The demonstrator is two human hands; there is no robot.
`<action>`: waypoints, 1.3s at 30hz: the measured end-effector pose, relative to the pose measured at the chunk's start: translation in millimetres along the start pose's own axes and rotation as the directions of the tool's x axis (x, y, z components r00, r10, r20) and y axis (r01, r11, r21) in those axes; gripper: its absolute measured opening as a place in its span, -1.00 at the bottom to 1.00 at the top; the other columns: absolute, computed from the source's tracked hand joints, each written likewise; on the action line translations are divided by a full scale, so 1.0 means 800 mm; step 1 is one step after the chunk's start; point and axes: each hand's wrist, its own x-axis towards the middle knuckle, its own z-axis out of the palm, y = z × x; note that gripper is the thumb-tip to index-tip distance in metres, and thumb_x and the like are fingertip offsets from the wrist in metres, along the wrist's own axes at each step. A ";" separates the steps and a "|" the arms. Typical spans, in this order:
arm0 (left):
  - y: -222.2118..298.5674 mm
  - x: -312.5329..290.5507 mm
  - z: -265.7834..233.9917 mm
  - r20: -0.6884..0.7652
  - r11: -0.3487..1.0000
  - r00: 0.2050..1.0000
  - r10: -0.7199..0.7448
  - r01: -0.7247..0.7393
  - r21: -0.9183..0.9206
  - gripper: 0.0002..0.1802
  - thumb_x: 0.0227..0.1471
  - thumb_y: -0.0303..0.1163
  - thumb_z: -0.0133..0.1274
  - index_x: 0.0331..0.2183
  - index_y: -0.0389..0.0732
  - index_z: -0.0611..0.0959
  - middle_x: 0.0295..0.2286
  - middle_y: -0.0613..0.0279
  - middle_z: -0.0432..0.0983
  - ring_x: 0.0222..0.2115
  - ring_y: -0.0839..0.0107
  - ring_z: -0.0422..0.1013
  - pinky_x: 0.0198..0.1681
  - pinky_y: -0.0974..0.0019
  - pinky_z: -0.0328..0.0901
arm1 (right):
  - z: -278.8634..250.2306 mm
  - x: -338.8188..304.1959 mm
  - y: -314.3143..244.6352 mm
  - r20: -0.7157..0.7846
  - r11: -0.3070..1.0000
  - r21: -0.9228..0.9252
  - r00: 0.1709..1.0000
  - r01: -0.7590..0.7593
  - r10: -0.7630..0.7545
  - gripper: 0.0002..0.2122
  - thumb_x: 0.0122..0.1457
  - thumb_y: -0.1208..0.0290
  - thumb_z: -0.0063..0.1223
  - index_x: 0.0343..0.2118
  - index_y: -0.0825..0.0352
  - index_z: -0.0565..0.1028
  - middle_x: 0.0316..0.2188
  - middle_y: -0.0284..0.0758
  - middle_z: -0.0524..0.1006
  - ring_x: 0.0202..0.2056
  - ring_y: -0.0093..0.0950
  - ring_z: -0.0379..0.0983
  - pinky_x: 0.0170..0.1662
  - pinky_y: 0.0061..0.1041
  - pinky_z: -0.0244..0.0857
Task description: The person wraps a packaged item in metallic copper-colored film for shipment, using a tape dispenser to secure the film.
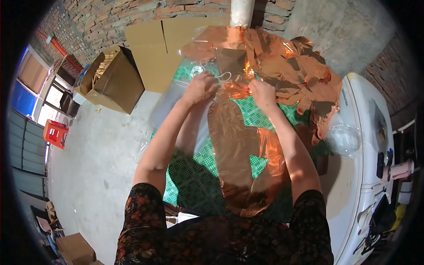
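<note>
A flat copper-coloured foil balloon (pixel 227 145) lies lengthwise in front of me, with curved sides and openings that show the green checked tablecloth (pixel 194 185) beneath. My left hand (pixel 202 89) is closed at its far left edge; the fingertips point down and what they grip is hidden. Thin white string (pixel 197 70) lies in loops just beyond those fingers. To the right, my right hand (pixel 264 93) pinches shiny copper foil at the balloon's far end. A large crumpled heap of similar foil balloons (pixel 291 66) spreads beyond and to the right of this hand.
Clear plastic sheeting (pixel 170 106) hangs over the table's left side, and a clear bag (pixel 342 140) bulges at its right. An open cardboard box (pixel 115 81) stands on the floor far left. A white appliance (pixel 366 115) borders the right. Behind are a white pipe (pixel 241 13) and brick wall.
</note>
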 end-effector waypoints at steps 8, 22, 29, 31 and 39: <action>-0.004 -0.003 -0.020 -0.169 0.974 0.982 -0.079 0.040 -0.225 -0.65 0.26 -0.18 0.14 -0.16 -0.29 0.74 -0.03 0.00 0.61 0.13 -0.03 0.42 0.22 0.07 0.31 | 0.001 0.025 -0.015 0.106 0.948 0.049 0.946 -0.313 0.307 -0.74 0.29 0.10 0.03 -0.22 0.15 0.63 -0.30 -0.09 0.66 -0.18 0.02 0.58 -0.13 -0.03 0.40; 0.068 0.079 0.000 -0.021 0.909 0.979 -0.204 0.181 -0.375 -0.70 0.14 -0.21 0.21 -0.16 -0.17 0.77 -0.18 0.03 0.62 -0.07 0.00 0.44 0.04 0.01 0.35 | -0.002 0.029 -0.014 0.146 0.895 0.170 0.909 -0.413 0.391 -0.65 0.29 0.02 0.13 -0.20 0.27 0.61 -0.29 -0.09 0.66 -0.20 -0.08 0.61 -0.13 -0.20 0.42; 0.056 0.089 0.011 0.017 0.801 0.962 -0.272 0.237 -0.550 -0.67 0.14 -0.15 0.25 -0.23 -0.22 0.78 -0.31 0.00 0.69 -0.24 0.03 0.58 -0.11 0.06 0.44 | 0.016 0.027 -0.013 -0.109 0.981 0.131 0.981 -0.143 0.158 -0.79 0.26 0.29 0.23 -0.21 0.35 0.59 -0.31 -0.05 0.64 -0.24 -0.07 0.60 -0.19 -0.21 0.43; 0.052 0.089 0.018 0.004 0.776 0.956 -0.292 0.240 -0.584 -0.65 0.16 -0.13 0.24 -0.23 -0.24 0.78 -0.34 0.00 0.71 -0.30 0.07 0.63 -0.15 0.12 0.46 | 0.025 0.026 -0.014 -0.194 0.968 0.199 0.962 -0.155 0.194 -0.80 0.25 0.31 0.22 -0.24 0.36 0.59 -0.34 -0.05 0.63 -0.26 -0.02 0.58 -0.22 -0.20 0.42; 0.045 0.086 0.033 0.060 0.600 0.938 -0.340 0.266 -0.755 -0.72 0.26 -0.23 0.25 -0.32 -0.28 0.74 -0.49 0.41 0.61 -0.46 0.65 0.42 -0.39 0.43 0.34 | 0.013 0.031 -0.021 -0.172 0.922 0.328 0.947 -0.204 0.271 -0.71 0.17 0.24 0.33 -0.20 0.34 0.58 -0.26 -0.10 0.60 -0.22 -0.05 0.54 -0.17 -0.13 0.39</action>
